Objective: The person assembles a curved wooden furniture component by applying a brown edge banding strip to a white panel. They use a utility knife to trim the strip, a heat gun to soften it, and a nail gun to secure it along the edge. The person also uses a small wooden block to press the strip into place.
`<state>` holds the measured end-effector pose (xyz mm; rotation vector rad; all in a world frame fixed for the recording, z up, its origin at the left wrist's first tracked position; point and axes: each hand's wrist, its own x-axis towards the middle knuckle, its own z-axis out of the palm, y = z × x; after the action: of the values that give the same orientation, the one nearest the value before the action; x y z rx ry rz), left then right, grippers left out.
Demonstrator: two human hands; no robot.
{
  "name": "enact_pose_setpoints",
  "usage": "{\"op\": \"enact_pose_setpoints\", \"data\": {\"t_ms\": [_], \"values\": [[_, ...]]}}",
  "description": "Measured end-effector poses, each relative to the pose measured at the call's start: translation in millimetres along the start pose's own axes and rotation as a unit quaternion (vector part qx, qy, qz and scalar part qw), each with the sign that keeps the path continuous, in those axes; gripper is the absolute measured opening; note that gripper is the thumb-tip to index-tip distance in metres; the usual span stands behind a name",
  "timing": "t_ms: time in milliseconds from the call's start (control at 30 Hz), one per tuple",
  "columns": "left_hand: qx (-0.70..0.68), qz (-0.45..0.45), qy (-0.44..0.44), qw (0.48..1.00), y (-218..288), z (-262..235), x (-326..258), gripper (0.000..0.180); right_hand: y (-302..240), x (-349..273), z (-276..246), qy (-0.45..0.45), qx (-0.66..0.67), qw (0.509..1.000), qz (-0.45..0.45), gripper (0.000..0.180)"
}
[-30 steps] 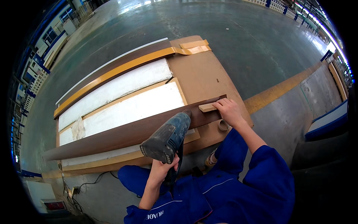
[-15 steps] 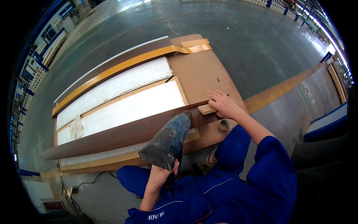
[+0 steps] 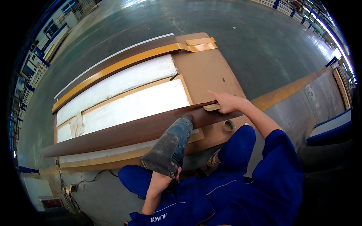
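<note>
From my remote seat, I see the left hand [image 3: 160,181] gripping a blue power tool [image 3: 168,146]; towards its two o'clock, the right hand [image 3: 229,103] pinches a wood block [image 3: 211,107] (forefinger outstretched).

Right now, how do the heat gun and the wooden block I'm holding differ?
The heat gun is blue and dark grey; the wooden block is pale tan. The heat gun is bulky, the wooden block small and flat. Your left hand grips the heat gun; your right hand holds the wooden block. Both are in your hands.
</note>
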<state>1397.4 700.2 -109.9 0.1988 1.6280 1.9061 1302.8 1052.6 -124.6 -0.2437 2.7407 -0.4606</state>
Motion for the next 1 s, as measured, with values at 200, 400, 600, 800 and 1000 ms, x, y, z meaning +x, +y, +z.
{"op": "enact_pose_setpoints", "data": {"t_ms": [200,400,600,800,1000], "values": [[0.014,0.001,0.007,1.0,-10,-6,-4,0.018,3,3,4,-0.011,-0.031,0.999,0.005,0.071],[-0.035,0.019,0.015,0.999,-9,-8,-11,0.019,10,7,9,0.02,-0.05,0.997,-0.048,0.069],[-0.032,0.039,0.033,0.998,-11,-19,-24,0.023,-2,10,9,0.005,0.033,0.998,-0.049,0.038],[-0.044,0.077,0.065,0.994,-14,-33,-37,0.023,-20,25,28,0.089,-0.088,0.968,-0.217,0.026],[-0.055,0.084,0.071,0.992,-14,-41,-42,0.023,-66,42,39,0.134,-0.085,0.963,-0.215,0.019]]}}
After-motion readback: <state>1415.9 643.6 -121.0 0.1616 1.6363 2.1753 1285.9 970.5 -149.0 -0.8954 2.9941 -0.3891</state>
